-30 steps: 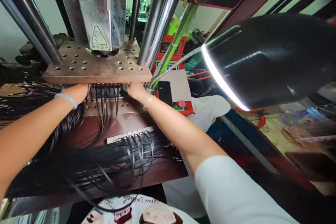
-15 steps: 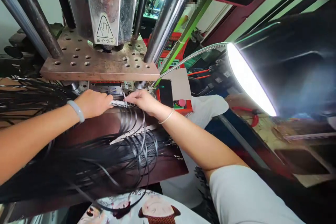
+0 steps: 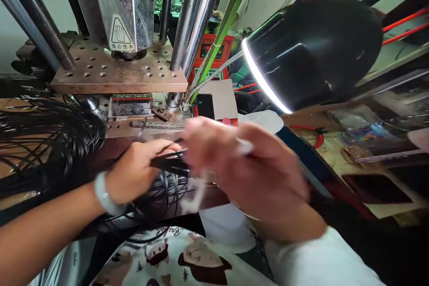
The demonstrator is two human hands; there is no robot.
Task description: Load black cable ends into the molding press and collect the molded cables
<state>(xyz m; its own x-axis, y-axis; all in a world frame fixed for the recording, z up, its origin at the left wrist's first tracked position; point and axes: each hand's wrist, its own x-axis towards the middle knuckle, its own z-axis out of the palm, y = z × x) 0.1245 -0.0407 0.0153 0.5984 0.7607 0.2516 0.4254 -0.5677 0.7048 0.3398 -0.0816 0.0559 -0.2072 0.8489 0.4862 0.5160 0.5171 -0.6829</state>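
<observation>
In the head view my left hand is closed around a bundle of black cables in front of the press. My right hand is raised on the right side of that bundle, close to the camera and smeared by motion. A small white piece shows at its fingers, and a blurred white strip hangs below it. What exactly the right fingers grip is not clear. More black cables lie below the hands.
A press with a drilled metal plate stands ahead, with a mould beneath it. Black cables are heaped at the left. A black lamp reaches in from the right. A red control box and a phone are behind my right hand.
Both hands have come back from the press edge towards the camera. My left hand now grips the black cables, my right hand has risen, and the view has shifted right.
</observation>
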